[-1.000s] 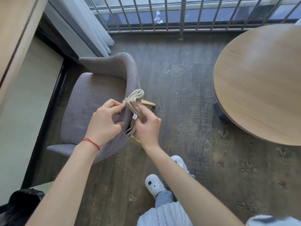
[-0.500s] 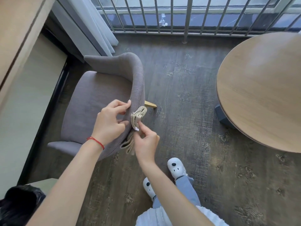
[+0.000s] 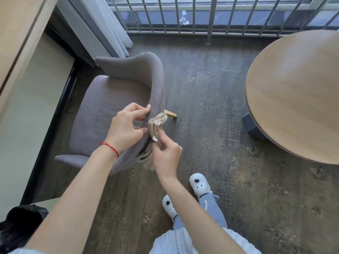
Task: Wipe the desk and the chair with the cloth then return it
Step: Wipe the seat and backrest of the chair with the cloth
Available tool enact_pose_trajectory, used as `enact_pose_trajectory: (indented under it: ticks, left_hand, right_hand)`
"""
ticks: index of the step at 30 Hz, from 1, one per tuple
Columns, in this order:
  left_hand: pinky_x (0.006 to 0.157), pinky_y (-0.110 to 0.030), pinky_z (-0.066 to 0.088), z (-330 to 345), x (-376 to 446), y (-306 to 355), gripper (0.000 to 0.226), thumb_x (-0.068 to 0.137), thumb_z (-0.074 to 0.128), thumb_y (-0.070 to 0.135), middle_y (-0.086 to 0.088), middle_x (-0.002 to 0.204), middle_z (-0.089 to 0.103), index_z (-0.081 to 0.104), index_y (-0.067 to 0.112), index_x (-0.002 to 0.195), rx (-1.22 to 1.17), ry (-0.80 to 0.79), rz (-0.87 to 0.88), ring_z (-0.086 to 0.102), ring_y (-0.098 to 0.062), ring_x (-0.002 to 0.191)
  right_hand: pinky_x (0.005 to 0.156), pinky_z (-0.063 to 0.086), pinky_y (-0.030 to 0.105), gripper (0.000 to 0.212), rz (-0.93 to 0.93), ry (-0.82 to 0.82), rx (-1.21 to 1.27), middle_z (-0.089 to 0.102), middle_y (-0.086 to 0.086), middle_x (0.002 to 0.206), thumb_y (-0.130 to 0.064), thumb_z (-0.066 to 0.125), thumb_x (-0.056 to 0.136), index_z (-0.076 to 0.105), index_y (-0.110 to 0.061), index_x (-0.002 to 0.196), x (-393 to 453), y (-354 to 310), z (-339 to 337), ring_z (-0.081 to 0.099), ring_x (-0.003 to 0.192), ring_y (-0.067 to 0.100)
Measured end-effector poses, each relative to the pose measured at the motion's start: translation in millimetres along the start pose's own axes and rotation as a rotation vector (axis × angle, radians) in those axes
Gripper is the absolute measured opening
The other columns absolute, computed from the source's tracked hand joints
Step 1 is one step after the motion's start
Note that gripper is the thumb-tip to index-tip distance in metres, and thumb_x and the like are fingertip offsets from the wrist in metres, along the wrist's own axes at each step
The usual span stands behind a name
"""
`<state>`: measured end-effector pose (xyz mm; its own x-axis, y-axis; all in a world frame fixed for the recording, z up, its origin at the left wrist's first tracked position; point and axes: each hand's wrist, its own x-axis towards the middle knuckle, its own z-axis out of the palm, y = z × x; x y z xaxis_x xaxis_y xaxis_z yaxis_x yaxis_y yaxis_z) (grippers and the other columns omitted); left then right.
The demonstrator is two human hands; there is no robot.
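Since the frame a second earlier, my hands had dropped from in front of the chair's backrest to its right-hand rim, and the cloth had come down with them; the view had also shifted, so the round desk sat further into the upper right.

The cloth [image 3: 157, 123], beige and folded into a thick wad, was pressed against the outer edge of the grey upholstered chair [image 3: 102, 109], at the curved rim of the backrest. A looser tail of it hung down past the rim, partly hidden behind my right hand. My right hand [image 3: 166, 154] was closed in a pinch on the cloth from below, thumb and forefinger meeting at a small white tag on the fold. My left hand [image 3: 126, 129], with a red string [image 3: 109, 147] on its wrist, had its fingers curled over the top of the rim, fingertips touching the fabric just beside the cloth; I could not tell whether it actually gripped the cloth or only the chair.

One wooden chair leg [image 3: 171, 114] stuck out just behind the cloth. The round wooden desk [image 3: 297, 96] stood well apart to the right on the dark plank floor [image 3: 211, 125]. My white slippers [image 3: 199, 185] stood below the hands.
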<state>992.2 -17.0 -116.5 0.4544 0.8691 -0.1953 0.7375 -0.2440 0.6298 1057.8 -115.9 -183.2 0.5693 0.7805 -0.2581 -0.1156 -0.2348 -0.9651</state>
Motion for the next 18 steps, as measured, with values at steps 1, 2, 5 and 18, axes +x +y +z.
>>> enact_pose_trajectory:
  ticks: [1,2,5,18]
  left_hand:
    - [0.075,-0.014,0.057,0,0,0,0.061,0.070,0.073,-0.006,0.008,0.103,0.056,0.060,0.016,0.125,-0.002,-0.007,0.000,0.063,-0.012,0.092]
    - [0.076,-0.016,0.058,0,0,0,0.062,0.070,0.073,-0.006,0.008,0.103,0.056,0.060,0.016,0.126,0.001,-0.014,0.001,0.063,-0.013,0.093]
    - [0.082,-0.031,0.058,-1,0,0,0.063,0.070,0.074,-0.004,0.005,0.104,0.056,0.059,0.017,0.127,0.041,-0.012,0.008,0.064,-0.013,0.093]
    - [0.079,-0.031,0.050,2,3,2,0.045,0.068,0.071,0.006,0.005,0.110,0.058,0.060,0.021,0.110,0.237,0.003,0.027,0.066,-0.014,0.095]
  right_hand:
    - [0.077,0.045,0.013,0.048,-0.010,-0.053,-0.023,0.065,-0.012,0.101,0.008,0.057,0.077,0.065,-0.017,0.118,-8,6,-6,0.051,0.086,-0.008]
    - [0.081,0.047,0.012,0.049,0.002,-0.114,-0.037,0.069,-0.008,0.104,0.011,0.056,0.076,0.066,-0.017,0.116,-15,13,-15,0.056,0.090,-0.009]
    - [0.073,0.051,0.009,0.049,0.127,-0.108,0.012,0.073,-0.015,0.094,0.013,0.058,0.077,0.068,-0.019,0.112,-15,24,-40,0.062,0.079,-0.011]
    - [0.099,0.046,0.019,0.051,-0.123,-0.032,-0.002,0.070,0.004,0.117,0.016,0.051,0.072,0.072,-0.015,0.108,47,-24,-21,0.062,0.113,0.005]
